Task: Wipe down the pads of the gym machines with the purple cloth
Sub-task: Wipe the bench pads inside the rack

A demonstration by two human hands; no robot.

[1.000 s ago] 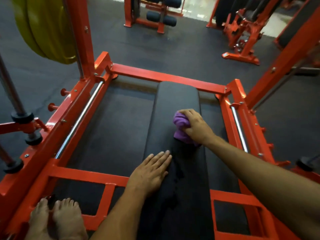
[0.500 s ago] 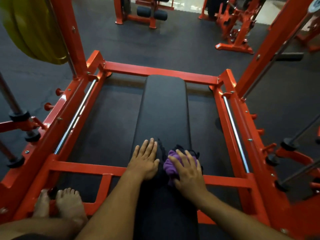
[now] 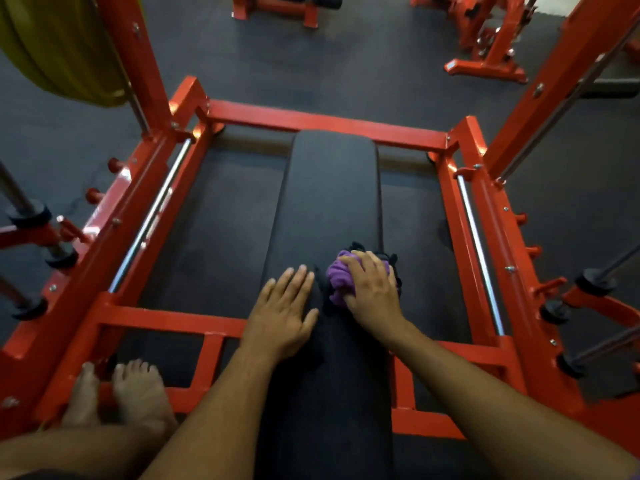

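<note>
A long black bench pad (image 3: 332, 188) runs away from me inside a red steel frame. My right hand (image 3: 372, 294) grips the bunched purple cloth (image 3: 337, 280) and presses it on the pad's right side, near the middle of its length. My left hand (image 3: 282, 313) lies flat on the pad's left edge beside it, fingers straight. Torn black cover material shows around the cloth.
The red frame (image 3: 325, 121) boxes the bench, with chrome guide rods (image 3: 149, 216) along both sides. A yellow weight plate (image 3: 59, 46) hangs at upper left. My bare feet (image 3: 135, 393) stand at the lower left corner. Other red machines (image 3: 485, 39) stand across the dark rubber floor.
My right hand dragged the cloth from the far right part of the pad back toward me, beside my left hand. Over the last half second it barely shifted. My left hand stayed planted.
</note>
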